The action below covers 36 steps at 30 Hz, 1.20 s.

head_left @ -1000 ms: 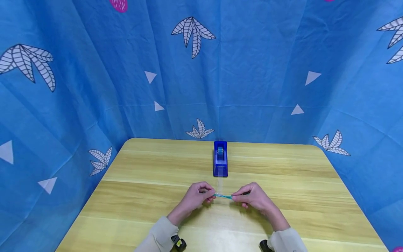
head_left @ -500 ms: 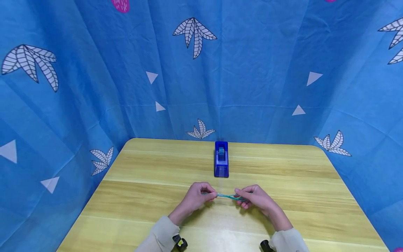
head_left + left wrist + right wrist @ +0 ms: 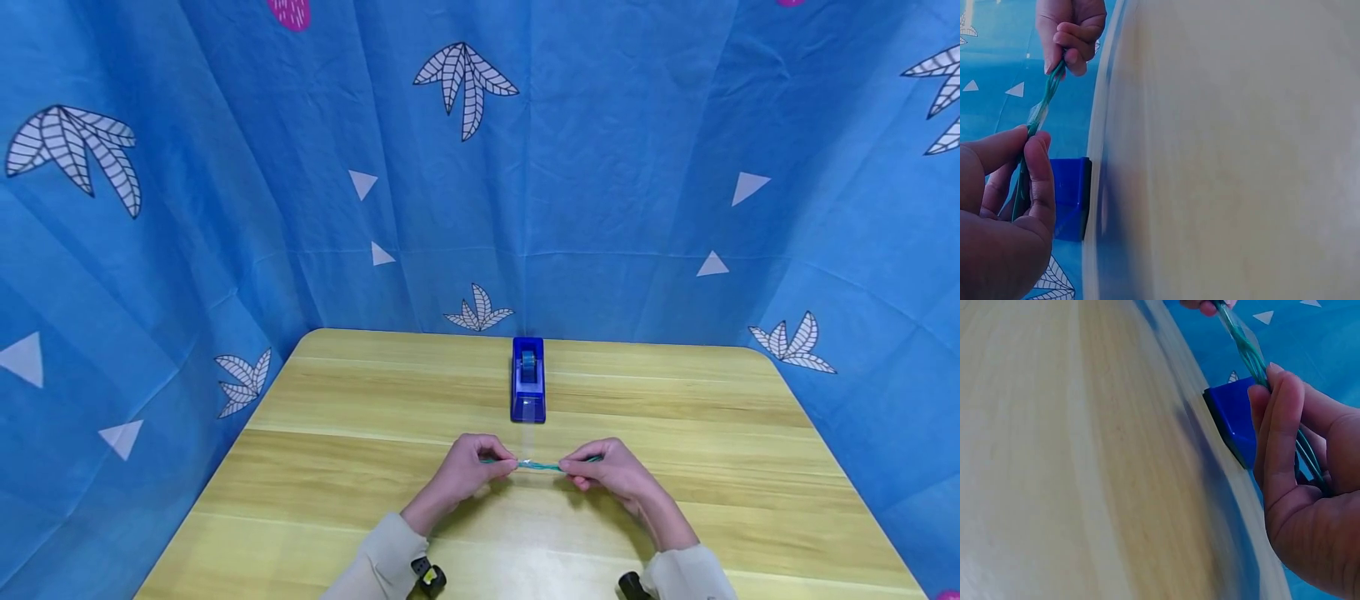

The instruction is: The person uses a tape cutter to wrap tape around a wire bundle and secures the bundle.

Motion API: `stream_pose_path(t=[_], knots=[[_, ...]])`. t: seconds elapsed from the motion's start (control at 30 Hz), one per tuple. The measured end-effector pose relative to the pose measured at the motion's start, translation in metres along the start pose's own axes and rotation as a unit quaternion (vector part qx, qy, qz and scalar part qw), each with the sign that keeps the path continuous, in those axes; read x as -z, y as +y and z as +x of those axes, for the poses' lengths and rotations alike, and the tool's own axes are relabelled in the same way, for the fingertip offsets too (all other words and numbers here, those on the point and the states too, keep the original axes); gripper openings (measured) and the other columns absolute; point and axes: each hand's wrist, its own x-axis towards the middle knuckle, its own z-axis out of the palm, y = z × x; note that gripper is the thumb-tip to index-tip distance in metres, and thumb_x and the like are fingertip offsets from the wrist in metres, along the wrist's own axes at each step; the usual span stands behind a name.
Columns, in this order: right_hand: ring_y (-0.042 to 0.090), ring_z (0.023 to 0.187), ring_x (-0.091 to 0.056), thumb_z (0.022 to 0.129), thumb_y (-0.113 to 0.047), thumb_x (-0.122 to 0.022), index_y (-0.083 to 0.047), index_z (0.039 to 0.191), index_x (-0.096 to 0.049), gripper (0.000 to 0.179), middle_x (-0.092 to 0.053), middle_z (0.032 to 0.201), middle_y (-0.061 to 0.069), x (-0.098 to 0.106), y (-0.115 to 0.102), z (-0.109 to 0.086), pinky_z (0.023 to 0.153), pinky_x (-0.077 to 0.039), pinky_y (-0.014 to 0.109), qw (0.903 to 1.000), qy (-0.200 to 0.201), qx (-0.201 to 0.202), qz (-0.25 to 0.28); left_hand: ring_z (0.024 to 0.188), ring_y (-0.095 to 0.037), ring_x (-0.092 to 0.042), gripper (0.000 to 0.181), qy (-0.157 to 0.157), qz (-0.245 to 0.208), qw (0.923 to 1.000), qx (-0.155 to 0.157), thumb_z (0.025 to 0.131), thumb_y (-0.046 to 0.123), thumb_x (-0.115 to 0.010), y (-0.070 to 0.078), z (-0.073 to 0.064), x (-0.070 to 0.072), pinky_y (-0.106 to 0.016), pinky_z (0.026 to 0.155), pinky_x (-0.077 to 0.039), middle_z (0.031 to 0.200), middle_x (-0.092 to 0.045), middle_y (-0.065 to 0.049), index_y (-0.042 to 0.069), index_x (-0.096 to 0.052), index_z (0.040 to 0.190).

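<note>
A thin bundle of green wire strands [image 3: 543, 467] stretches sideways between both hands above the table. Thumb and fingertips of my left hand [image 3: 467, 471] pinch its left part, and my right hand [image 3: 613, 477] pinches it farther right. Loose green strands [image 3: 1310, 459] run on inside the right palm in the right wrist view. Clear tape [image 3: 1038, 114] clings to the bundle just beyond the left fingertips. From there a see-through strip [image 3: 528, 437] leads back to the blue tape dispenser [image 3: 528, 379], which stands straight behind the hands.
The light wooden table [image 3: 360, 400] has its far edge just behind the dispenser. A blue patterned curtain [image 3: 600, 167] hangs around its back and sides. Both sleeves and dark wrist devices [image 3: 429, 578] show at the bottom.
My right fingers loosened on the wire bundle half a second ago, shifting slightly right, and now pinch it again with the strands drawn closer together. My left hand keeps its hold nearly in place.
</note>
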Motion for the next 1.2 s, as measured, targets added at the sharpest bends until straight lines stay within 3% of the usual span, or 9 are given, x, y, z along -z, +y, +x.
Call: stream_pose_path(t=[0.17, 0.33, 0.57, 0.8, 0.97, 1.1, 1.2], knots=[[0.01, 0.064, -0.067, 0.087, -0.007, -0.081, 0.009, 0.104, -0.075, 0.024, -0.077, 0.082, 0.01, -0.0015, -0.0003, 0.0004, 0.066, -0.061, 0.023, 0.9995, 0.027, 0.006, -0.017, 0.076, -0.014, -0.063, 0.007, 0.0, 0.0, 1.0, 0.006, 0.091, 0.009, -0.079, -0.0008, 0.0007, 0.0004, -0.026, 0.067, -0.055, 0.09, -0.074, -0.005, 0.004, -0.076, 0.093], [0.013, 0.062, -0.067, 0.087, -0.007, -0.081, 0.008, 0.102, -0.076, 0.022, -0.076, 0.079, 0.012, -0.0038, -0.0032, 0.0003, 0.064, -0.059, 0.024, 0.9975, 0.045, 0.019, -0.052, 0.079, -0.015, -0.068, 0.013, -0.01, -0.031, 0.9991, 0.026, 0.096, 0.015, -0.075, -0.0029, 0.0025, 0.0012, -0.029, 0.074, -0.061, 0.091, -0.075, -0.007, 0.003, -0.073, 0.102], [0.014, 0.062, -0.066, 0.087, -0.009, -0.082, 0.007, 0.102, -0.077, 0.022, -0.074, 0.079, 0.014, -0.007, -0.0056, 0.0007, 0.062, -0.058, 0.024, 0.9932, 0.057, 0.042, -0.092, 0.071, -0.012, -0.066, 0.011, -0.028, -0.058, 0.9967, 0.05, 0.097, 0.008, -0.071, -0.0008, 0.0028, 0.001, -0.022, 0.067, -0.059, 0.087, -0.075, -0.012, -0.003, -0.07, 0.1], [0.014, 0.069, -0.069, 0.094, -0.018, -0.078, 0.009, 0.114, -0.072, 0.034, -0.076, 0.09, 0.016, -0.0073, -0.006, 0.0019, 0.068, -0.063, 0.028, 0.9964, 0.046, 0.029, -0.065, 0.073, -0.015, -0.065, 0.008, -0.017, -0.024, 0.9993, 0.023, 0.093, 0.004, -0.075, -0.0011, 0.0041, 0.0013, -0.023, 0.067, -0.059, 0.087, -0.073, -0.01, -0.003, -0.073, 0.096], [0.012, 0.069, -0.068, 0.099, -0.024, -0.071, 0.011, 0.117, -0.069, 0.039, -0.075, 0.088, 0.011, -0.0061, -0.0072, -0.0002, 0.067, -0.063, 0.026, 0.9991, 0.019, 0.004, -0.039, 0.074, -0.016, -0.065, 0.006, -0.008, -0.008, 0.9999, 0.01, 0.092, 0.0, -0.075, -0.001, 0.0051, -0.0004, -0.026, 0.067, -0.06, 0.087, -0.072, -0.006, 0.005, -0.075, 0.089], [0.011, 0.068, -0.068, 0.099, -0.022, -0.071, 0.011, 0.114, -0.07, 0.036, -0.074, 0.084, 0.007, -0.0053, -0.005, -0.0009, 0.066, -0.062, 0.025, 0.9993, 0.009, 0.002, -0.035, 0.072, -0.015, -0.064, 0.015, 0.0, -0.001, 1.0, 0.003, 0.09, -0.002, -0.076, -0.0024, 0.0057, -0.0019, -0.026, 0.065, -0.06, 0.084, -0.072, -0.005, 0.011, -0.075, 0.083], [0.01, 0.068, -0.068, 0.097, -0.015, -0.072, 0.013, 0.113, -0.069, 0.033, -0.075, 0.084, 0.009, -0.0049, -0.0033, -0.001, 0.067, -0.062, 0.025, 0.9994, 0.018, 0.014, -0.026, 0.072, -0.014, -0.064, 0.011, 0.005, 0.011, 0.9999, -0.005, 0.089, 0.0, -0.078, -0.0027, 0.0063, -0.0027, -0.026, 0.065, -0.059, 0.084, -0.073, -0.004, 0.009, -0.076, 0.084]])
